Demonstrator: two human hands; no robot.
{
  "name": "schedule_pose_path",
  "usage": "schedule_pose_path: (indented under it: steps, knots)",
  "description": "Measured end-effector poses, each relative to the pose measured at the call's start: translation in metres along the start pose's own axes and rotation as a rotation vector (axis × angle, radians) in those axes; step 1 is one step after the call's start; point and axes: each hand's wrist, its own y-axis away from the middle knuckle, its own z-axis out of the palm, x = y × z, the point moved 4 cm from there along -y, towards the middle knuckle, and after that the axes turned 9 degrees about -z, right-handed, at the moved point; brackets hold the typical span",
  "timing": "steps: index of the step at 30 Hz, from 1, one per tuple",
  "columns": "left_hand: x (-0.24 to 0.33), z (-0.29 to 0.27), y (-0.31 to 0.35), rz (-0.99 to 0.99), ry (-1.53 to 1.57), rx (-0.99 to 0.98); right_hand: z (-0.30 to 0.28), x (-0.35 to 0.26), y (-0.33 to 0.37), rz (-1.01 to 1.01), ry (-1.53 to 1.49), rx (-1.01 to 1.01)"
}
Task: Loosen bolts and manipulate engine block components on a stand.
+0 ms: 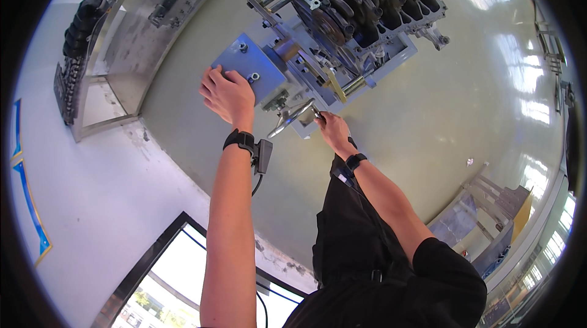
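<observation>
An engine block [373, 7] with its crankshaft showing is mounted on a metal engine stand [397, 52]. At the stand's near left is a blue-grey metal box [247, 65] with bolts on its top. My left hand [229, 95] rests on the box's near left corner, its fingers apart and slightly bent, holding nothing. Below the box a shiny handwheel [287, 121] sits tilted on its shaft. My right hand [334, 130] is closed round the dark handle [318, 116] at the wheel's right side. That handle is mostly hidden by my fingers.
On the left a metal bench [131, 40] carries engine parts, with a dark part [82, 25] at its end. Lower right stands a metal frame [483, 205] with panels. A white wall [104, 199] and a window [165, 291] are at lower left.
</observation>
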Motion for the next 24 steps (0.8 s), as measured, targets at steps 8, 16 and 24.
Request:
schedule_pose_path:
  steps: [8, 16, 24]
  knots:
    - [0.003, 0.002, 0.003, 0.0, 0.037, -0.016, 0.051, 0.019, -0.011, 0.077, 0.089, -0.246]
    - [-0.004, 0.0, -0.001, -0.009, -0.007, -0.005, 0.087, 0.024, -0.005, -0.003, -0.034, -0.367]
    - [0.0, 0.005, 0.003, -0.007, 0.029, -0.007, 0.059, 0.108, 0.056, 0.411, -0.632, -0.329]
